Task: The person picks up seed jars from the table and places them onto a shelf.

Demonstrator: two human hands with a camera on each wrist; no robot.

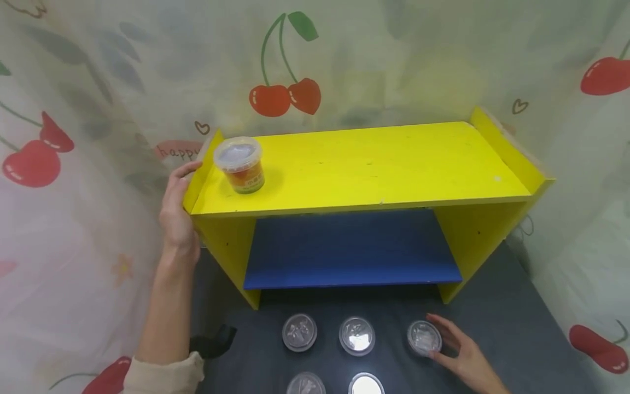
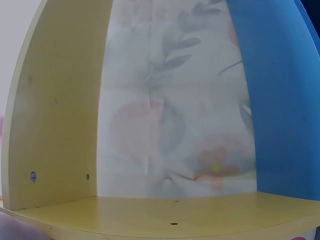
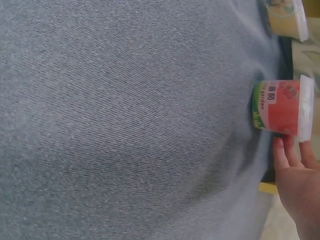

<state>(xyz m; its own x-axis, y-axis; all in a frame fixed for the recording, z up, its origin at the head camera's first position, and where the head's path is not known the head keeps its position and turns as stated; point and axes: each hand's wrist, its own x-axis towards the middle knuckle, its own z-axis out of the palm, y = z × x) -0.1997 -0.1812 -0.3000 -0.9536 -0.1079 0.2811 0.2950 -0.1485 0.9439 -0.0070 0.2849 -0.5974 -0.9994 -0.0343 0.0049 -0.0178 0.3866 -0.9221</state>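
Note:
My left hand (image 1: 179, 210) grips the left side panel of a yellow and blue shelf (image 1: 369, 164), its fingers over the panel's upper edge. In the left wrist view, a blurred bit of that hand shows at the lower left corner. Down on the table, my right hand (image 1: 465, 355) reaches to a lidded plastic cup (image 1: 423, 337), thumb and fingers at its right side. The right wrist view shows this cup (image 3: 282, 106) with a red and green label, fingertips right at its side. Another lidded cup (image 1: 240, 164) stands on the shelf's top, near the left hand.
Several more lidded cups, among them one cup (image 1: 299, 332) and another (image 1: 356, 335), stand on the dark grey cloth (image 1: 521, 328) before the shelf. A blue board (image 1: 354, 246) spans the shelf's lower part. Cherry-printed curtain (image 1: 374, 71) hangs behind and at both sides.

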